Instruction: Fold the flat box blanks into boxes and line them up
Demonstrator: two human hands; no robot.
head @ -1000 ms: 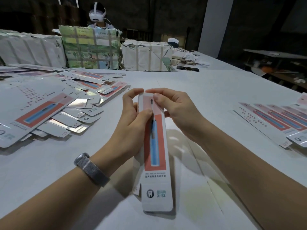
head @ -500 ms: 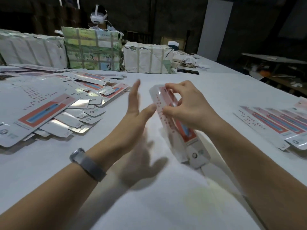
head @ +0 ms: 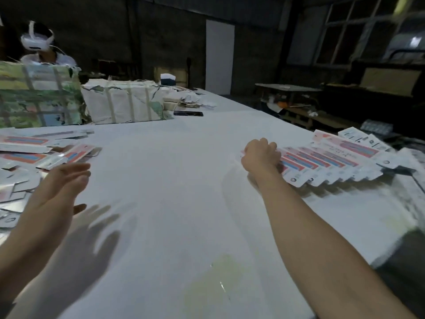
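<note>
A: What's nearest the camera?
B: A pale yellowish stain [head: 216, 279] on the white table [head: 174, 171]. Just past it, the left hand [head: 58, 192] hovers with fingers straight and spread, holding nothing, its shadow on the tabletop

A: And the right hand [head: 261, 155]?
B: Stretched further out, fingers curled over the near end of the row of folded white boxes with red and blue panels [head: 322, 162]. The box under the fingers is mostly hidden, so whether it's gripped or only pressed, I cannot tell

A: Where are the unfolded ones?
B: The heap of flat white and red box blanks [head: 30, 157] lies at the left edge, beside the left hand, well apart from the row

A: Beyond that?
B: Strapped paper-wrapped bundles [head: 124, 102], a dark phone [head: 188, 113], and a person wearing a white headset [head: 36, 41]
</note>
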